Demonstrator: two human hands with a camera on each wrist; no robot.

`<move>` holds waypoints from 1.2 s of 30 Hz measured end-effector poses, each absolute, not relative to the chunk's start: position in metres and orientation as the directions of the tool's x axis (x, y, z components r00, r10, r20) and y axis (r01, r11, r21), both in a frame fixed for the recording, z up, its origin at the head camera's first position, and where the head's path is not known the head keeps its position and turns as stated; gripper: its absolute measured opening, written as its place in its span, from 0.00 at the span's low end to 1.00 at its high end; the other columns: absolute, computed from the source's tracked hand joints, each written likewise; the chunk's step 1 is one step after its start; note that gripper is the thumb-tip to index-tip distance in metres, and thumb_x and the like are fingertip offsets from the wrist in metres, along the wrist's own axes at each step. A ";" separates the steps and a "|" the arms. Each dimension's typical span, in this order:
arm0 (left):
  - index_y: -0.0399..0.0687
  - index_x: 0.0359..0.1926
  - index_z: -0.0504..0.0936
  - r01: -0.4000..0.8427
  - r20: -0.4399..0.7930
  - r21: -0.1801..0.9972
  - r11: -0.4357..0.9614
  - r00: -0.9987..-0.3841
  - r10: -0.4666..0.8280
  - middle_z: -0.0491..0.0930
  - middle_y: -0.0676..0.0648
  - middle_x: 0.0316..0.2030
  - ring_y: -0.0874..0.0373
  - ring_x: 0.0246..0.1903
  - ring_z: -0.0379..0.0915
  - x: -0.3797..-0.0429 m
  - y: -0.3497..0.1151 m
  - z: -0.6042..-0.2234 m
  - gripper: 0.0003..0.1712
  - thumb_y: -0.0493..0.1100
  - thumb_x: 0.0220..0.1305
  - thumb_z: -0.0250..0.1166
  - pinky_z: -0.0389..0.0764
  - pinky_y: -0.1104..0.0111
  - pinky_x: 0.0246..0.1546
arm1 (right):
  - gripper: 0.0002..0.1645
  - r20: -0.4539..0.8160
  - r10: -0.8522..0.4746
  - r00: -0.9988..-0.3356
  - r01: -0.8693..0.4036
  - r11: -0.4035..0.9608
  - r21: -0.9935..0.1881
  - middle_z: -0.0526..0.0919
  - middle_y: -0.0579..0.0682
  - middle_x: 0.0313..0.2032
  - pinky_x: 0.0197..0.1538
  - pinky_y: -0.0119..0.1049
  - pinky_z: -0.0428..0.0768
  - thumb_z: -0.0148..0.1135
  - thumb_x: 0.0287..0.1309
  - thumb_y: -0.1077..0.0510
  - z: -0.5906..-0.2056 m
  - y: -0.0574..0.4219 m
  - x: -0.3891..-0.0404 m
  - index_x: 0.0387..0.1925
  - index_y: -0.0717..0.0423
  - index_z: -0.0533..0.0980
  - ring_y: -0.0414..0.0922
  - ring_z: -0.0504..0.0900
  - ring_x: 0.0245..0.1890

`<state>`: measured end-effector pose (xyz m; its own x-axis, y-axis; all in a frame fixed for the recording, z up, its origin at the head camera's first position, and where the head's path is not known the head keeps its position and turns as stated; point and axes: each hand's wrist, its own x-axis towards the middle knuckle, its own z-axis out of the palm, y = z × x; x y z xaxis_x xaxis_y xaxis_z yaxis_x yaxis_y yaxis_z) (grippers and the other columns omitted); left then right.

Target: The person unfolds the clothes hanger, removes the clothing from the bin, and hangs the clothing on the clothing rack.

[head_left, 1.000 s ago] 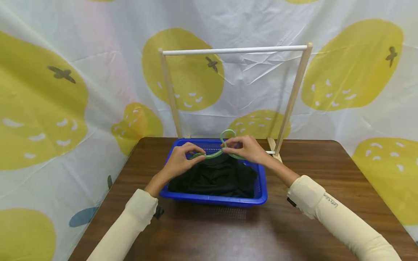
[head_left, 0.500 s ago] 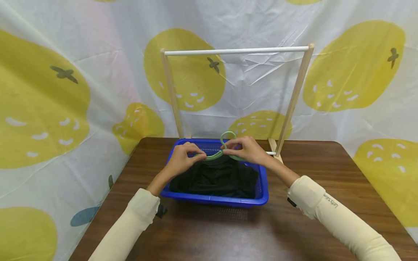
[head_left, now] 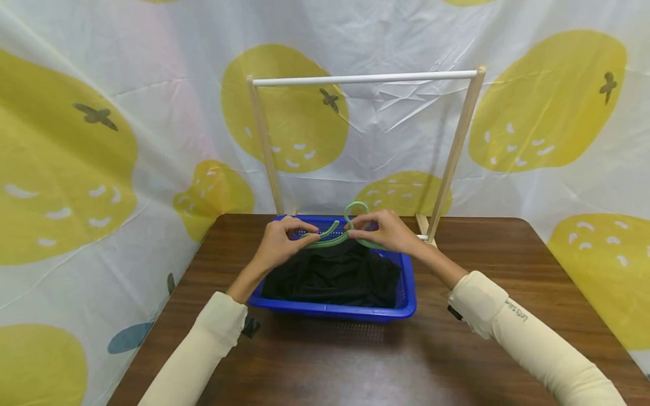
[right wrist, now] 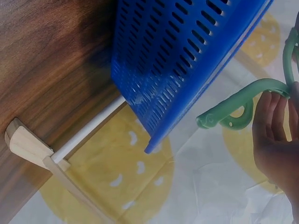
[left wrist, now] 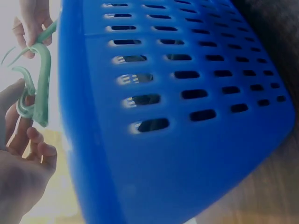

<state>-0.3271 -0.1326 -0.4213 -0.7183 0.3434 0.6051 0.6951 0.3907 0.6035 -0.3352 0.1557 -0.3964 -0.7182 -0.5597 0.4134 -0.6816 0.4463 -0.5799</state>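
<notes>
A green clothes hanger (head_left: 330, 243) is held over the blue basket, its hook (head_left: 357, 208) pointing up. My left hand (head_left: 284, 237) pinches the hanger's left arm between thumb and fingers. From those fingertips a curved green strip (head_left: 331, 229) sticks up toward the hook. My right hand (head_left: 383, 231) pinches the hanger at the base of its hook. In the right wrist view, the hanger's other arm (right wrist: 233, 102) extends past my right hand, with a small loop under its end. Black cloth (head_left: 330, 276) lies bunched in the basket below both hands.
The blue perforated basket (head_left: 330, 310) stands on a brown wooden table (head_left: 482, 316). Behind it rises a rack with wooden posts (head_left: 457, 152) and a white top rod (head_left: 365, 79). A fruit-patterned curtain (head_left: 406, 34) hangs at the back and sides.
A curved green strip now stands up out of my left fingertips, apart from the hanger's arm. My left hand has shifted slightly; the right hand keeps its grip near the hook.
</notes>
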 end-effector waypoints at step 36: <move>0.43 0.51 0.90 0.714 0.687 0.605 0.353 -0.692 0.224 0.88 0.42 0.36 0.42 0.32 0.79 -0.314 -0.172 -0.392 0.20 0.31 0.56 0.79 0.64 0.69 0.28 | 0.12 0.379 -0.577 -0.724 -0.678 0.490 -0.548 0.91 0.42 0.36 0.34 0.37 0.80 0.73 0.64 0.55 -0.394 0.167 -0.326 0.46 0.55 0.89 0.38 0.88 0.34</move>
